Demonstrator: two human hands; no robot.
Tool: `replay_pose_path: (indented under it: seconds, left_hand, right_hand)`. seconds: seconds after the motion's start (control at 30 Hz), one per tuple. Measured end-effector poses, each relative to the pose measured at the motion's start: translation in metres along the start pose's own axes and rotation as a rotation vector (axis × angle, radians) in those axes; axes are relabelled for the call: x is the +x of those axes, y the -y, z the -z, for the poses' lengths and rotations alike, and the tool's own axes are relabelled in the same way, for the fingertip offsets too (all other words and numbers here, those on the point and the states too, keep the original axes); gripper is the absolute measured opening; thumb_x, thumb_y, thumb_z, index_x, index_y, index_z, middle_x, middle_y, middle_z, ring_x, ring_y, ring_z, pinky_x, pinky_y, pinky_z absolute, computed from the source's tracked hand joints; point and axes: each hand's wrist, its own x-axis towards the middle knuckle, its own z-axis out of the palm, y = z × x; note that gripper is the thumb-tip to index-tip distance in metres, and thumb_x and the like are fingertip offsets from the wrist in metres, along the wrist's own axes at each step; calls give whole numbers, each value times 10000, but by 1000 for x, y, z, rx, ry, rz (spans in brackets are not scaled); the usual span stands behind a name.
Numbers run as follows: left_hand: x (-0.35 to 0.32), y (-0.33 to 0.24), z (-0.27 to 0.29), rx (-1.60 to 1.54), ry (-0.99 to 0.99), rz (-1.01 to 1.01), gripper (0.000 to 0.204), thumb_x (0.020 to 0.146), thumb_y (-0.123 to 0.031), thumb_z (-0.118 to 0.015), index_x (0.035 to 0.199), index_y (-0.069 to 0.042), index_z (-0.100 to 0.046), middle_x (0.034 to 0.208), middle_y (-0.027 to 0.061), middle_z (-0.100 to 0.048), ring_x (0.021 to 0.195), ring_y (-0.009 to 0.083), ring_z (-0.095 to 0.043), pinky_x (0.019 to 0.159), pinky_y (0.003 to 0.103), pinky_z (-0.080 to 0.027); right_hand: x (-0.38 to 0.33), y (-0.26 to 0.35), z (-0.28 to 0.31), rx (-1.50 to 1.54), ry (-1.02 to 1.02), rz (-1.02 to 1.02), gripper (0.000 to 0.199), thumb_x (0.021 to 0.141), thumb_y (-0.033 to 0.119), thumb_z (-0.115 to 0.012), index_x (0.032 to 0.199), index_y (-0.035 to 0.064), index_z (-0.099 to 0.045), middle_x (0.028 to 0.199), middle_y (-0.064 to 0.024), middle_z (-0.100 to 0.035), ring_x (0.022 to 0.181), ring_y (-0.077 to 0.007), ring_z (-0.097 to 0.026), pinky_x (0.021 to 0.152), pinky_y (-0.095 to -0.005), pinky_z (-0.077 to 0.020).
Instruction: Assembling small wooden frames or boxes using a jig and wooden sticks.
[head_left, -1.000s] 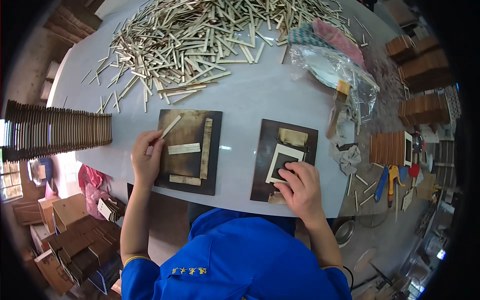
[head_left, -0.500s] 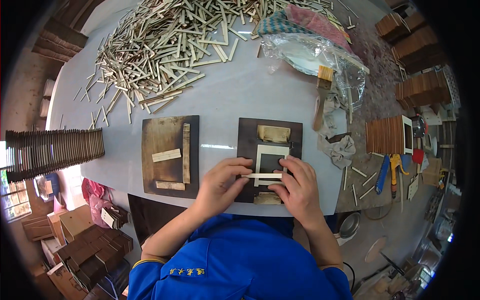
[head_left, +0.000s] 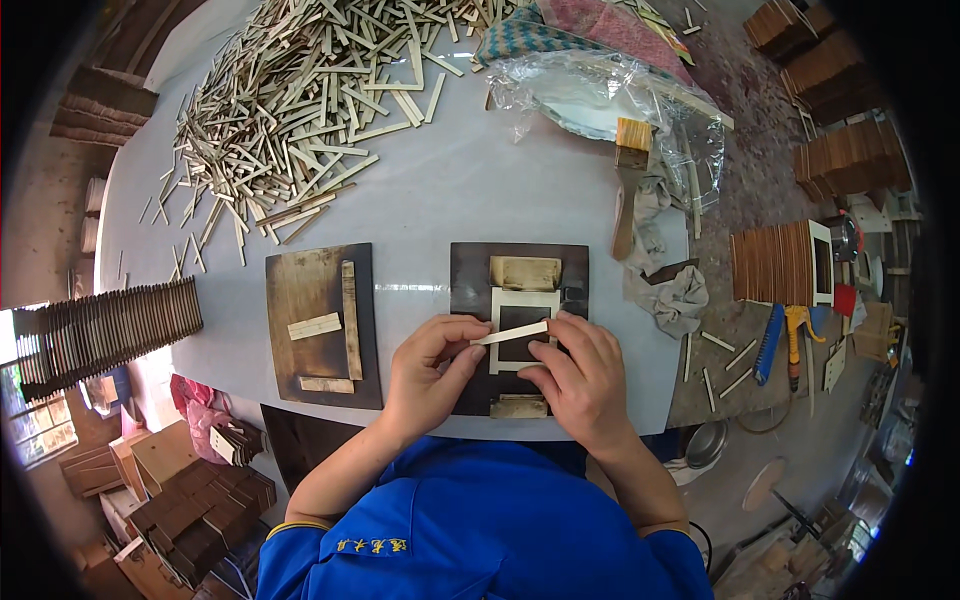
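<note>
My left hand [head_left: 434, 368] pinches one end of a pale wooden strip [head_left: 512, 333], which slants up to the right. At its other end, my right hand [head_left: 585, 376] touches the strip with a fingertip, thumb and forefinger apart. Beneath the strip lies a pale rectangular wooden frame [head_left: 541, 299], partly covered by my fingers. The frame rests on a dark board [head_left: 470, 265] between an upper wooden block [head_left: 526, 272] and a lower wooden block [head_left: 519, 406].
To the left, another stained board [head_left: 300, 270] bears two short strips [head_left: 314, 326] and edge blocks. A large pile of wooden strips [head_left: 290, 110] covers the far table. At right lie a brush [head_left: 628, 185], plastic sheet [head_left: 700, 150] and rag [head_left: 672, 300]. Stacked frames [head_left: 775, 265] stand beyond.
The held strip has tilted, its right end now higher and farther from me. My right thumb has come away from it. The whole view has shifted slightly.
</note>
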Motion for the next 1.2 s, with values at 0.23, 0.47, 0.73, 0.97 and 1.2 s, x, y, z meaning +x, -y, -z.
replay_pose_path:
  seconds: [0.23,0.47,0.73,0.97,1.2]
  left_hand:
    - [9,-7,5,79,7,83,176,972,62,-670,1136,13,-710,1140,95,-685,849,151,-614,753,250,-506]
    - [29,-15,2,552,98,-148,169,947,0,-729,1112,-35,-742,1050,66,-675,775,192,-639,665,301,-514]
    - [42,-3,-5,737,-23,-400,177,895,29,-769,1063,-28,-765,1048,68,-678,725,180,-590,607,281,-478]
    - [48,4,2,783,-55,-366,192,886,39,-768,1065,-26,-776,1048,75,-675,731,186,-601,608,285,-483]
    - [45,3,2,751,-62,-278,205,907,3,-758,1105,-49,-777,1052,78,-681,765,205,-639,642,302,-505]
  right_hand:
    - [-4,-3,-2,-50,-24,9,467,801,196,-879,1215,77,-698,1414,-132,-588,1326,-326,-570,1078,-452,-463]
    - [2,-11,0,-120,-47,10,710,741,287,-926,1365,112,-636,1604,-194,-408,1472,-406,-399,1162,-515,-378]
    - [11,-16,7,-128,82,-21,793,712,363,-934,1422,177,-635,1691,-199,-314,1547,-415,-262,1213,-568,-283]
    - [21,-20,14,-171,245,-65,836,703,429,-928,1469,273,-630,1737,-174,-265,1586,-421,-187,1231,-596,-236]
    - [23,-22,15,-112,253,-131,833,677,450,-938,1450,327,-652,1746,-161,-265,1596,-425,-174,1239,-600,-220]
